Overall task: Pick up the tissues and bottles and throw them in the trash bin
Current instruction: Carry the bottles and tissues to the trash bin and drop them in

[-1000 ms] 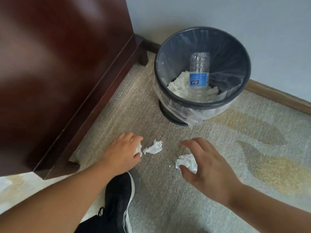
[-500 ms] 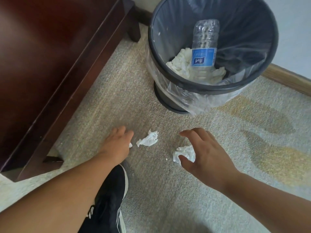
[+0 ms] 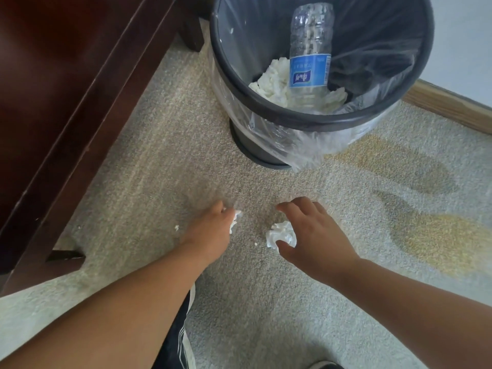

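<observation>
Because both hands reach down to the carpet point(image 3: 149, 166) at once, each seems set to take its own scrap in a single stoop. At about 7 o'clock from the trash bin point(image 3: 314, 121), the left hand point(image 3: 210, 230) lies knuckles-up with its fingers curled onto a small tissue point(image 3: 235, 221); white paper pokes out at its fingertips, so it looks closed on that piece, though how firm the hold is I cannot tell. At about 6 o'clock from the bin, the right hand point(image 3: 311, 235) is spread in an open claw, thumb and fingers bracketing a crumpled tissue point(image 3: 281, 234) that rests on the carpet, not yet pinched. Inside the bin a clear bottle point(image 3: 310, 57) leans on a heap of tissues point(image 3: 271, 83), so most of the clearing appears done. Tiny crumbs point(image 3: 176, 227) sit at 9 o'clock from the left hand.
</observation>
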